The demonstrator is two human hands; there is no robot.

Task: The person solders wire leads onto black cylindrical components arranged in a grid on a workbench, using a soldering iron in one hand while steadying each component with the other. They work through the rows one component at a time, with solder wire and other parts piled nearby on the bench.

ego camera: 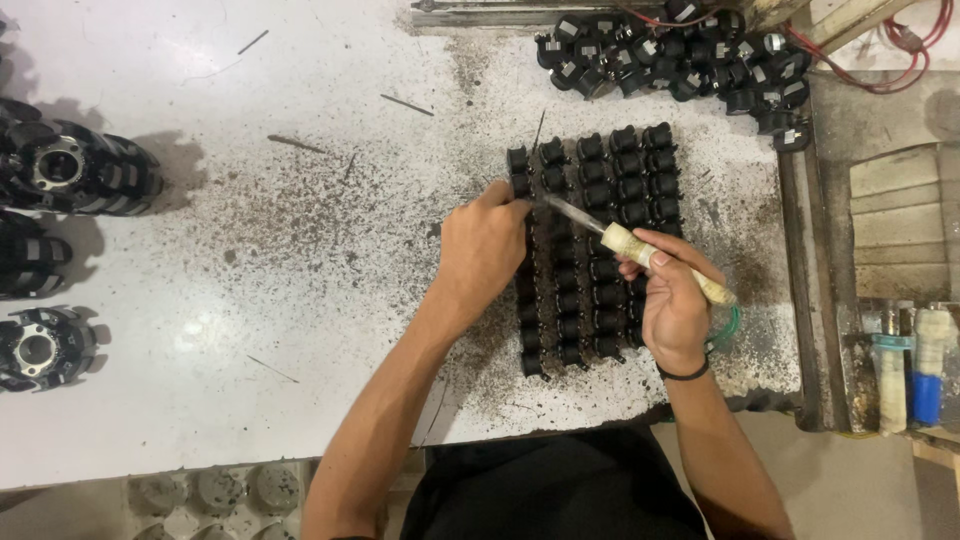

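Several small black coil parts (610, 190) lie in neat rows on a white, soot-speckled table (250, 250). My left hand (485, 245) rests on the left column of these parts, its fingers pressed on one near the top. My right hand (672, 300) grips a soldering iron (640, 250) by its pale wrapped handle. The iron's metal tip points up and left, reaching the part under my left fingertips. A dark band circles my right wrist.
A loose heap of similar black parts (680, 55) lies at the table's far right, by red wires (890, 60). Round black wound stators (70, 170) stand along the left edge. Tubes and bottles (905, 365) sit on a side shelf at the right.
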